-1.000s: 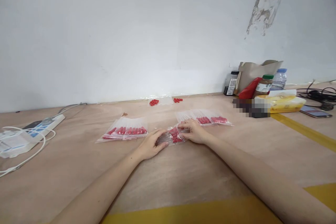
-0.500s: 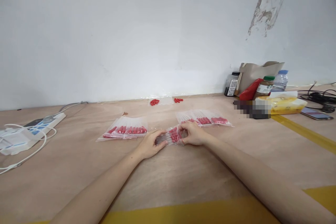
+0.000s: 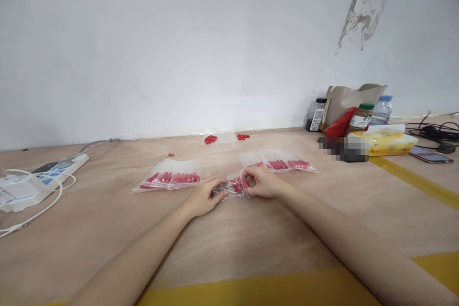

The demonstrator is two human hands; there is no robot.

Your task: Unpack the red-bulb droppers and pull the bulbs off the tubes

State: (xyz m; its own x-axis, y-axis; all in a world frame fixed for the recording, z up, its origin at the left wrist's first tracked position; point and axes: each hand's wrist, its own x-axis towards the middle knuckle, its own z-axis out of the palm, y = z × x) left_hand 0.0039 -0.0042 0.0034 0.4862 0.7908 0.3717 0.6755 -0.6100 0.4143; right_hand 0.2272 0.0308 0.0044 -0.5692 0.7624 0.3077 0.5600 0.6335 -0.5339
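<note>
Left hand (image 3: 205,198) and right hand (image 3: 264,181) grip one clear bag (image 3: 236,185); filled bags (image 3: 175,177) left and right look done (far red pieces (image 3: 211,139) perhaps unbagged).

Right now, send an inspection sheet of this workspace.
Surface: brown table top, yellow stripes near side and right.
Job's things: clear plastic with red pieces, bag count unclear; left bag row; right bag row; red piles nearer wall.
Clutter: tissue pack, phone, green-lidded jar, beige bag, right; part pixelated.
Hands: left hand and right hand grip the clear plastic.
Cables: white cable by power strip, left; black cables, far right.
Surroundings: white wall, damaged patch upper right.
</note>
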